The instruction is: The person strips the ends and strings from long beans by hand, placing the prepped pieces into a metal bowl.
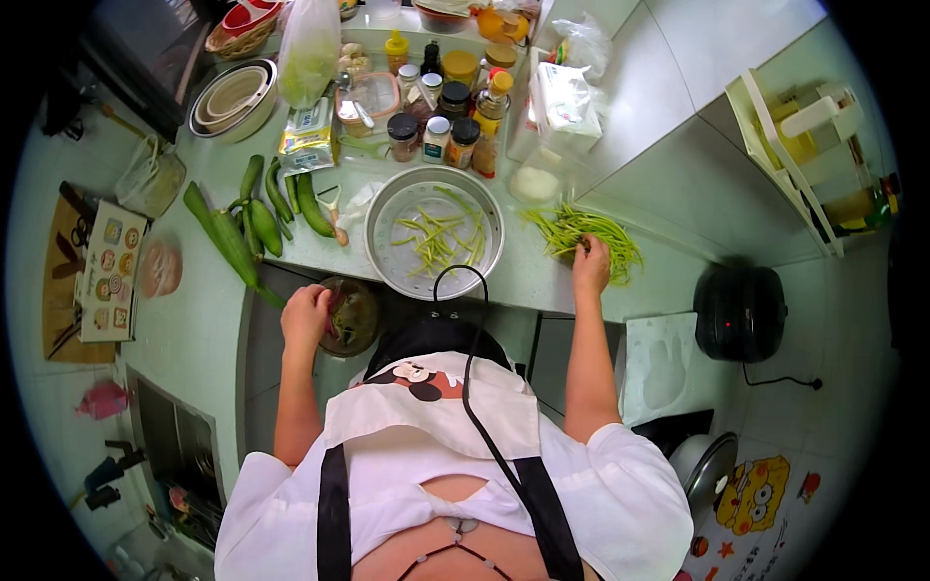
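My right hand reaches onto a pile of long, thin green beans on the counter, its fingers closed around some of them. My left hand is at the left rim of a see-through bin with green scraps inside, below the counter edge. Its fingers are pinched together; whatever they hold is hidden. Between the hands, a round metal basin stands on the counter with short pieces of green bean scattered over its bottom.
Luffas and other long green vegetables lie left of the basin. Seasoning jars and bottles crowd behind it. A black appliance stands at the right, a sink lower left. A black cord hangs before me.
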Action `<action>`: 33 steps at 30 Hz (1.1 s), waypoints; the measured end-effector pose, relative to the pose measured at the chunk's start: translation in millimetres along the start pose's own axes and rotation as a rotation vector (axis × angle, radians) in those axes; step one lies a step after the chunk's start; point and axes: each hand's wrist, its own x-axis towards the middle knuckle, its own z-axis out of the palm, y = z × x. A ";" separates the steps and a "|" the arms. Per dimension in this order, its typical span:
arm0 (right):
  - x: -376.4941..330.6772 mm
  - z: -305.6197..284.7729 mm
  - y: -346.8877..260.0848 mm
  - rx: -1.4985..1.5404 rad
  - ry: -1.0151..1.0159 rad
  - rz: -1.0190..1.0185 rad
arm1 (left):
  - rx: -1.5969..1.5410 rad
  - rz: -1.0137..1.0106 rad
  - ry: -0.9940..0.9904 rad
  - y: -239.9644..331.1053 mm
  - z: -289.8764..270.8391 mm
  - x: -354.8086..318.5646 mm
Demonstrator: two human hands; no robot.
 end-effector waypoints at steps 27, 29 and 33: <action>-59.9 -68.8 -158.6 1.593 -0.608 0.327 | -0.457 0.380 -0.051 94.7 -35.4 4.9; -70.1 -70.5 -166.5 1.232 -0.578 0.110 | -0.475 0.448 -0.048 97.6 -33.4 8.4; -80.6 -98.6 -191.3 0.666 -0.517 -0.206 | -0.426 0.589 0.080 115.2 -32.3 12.0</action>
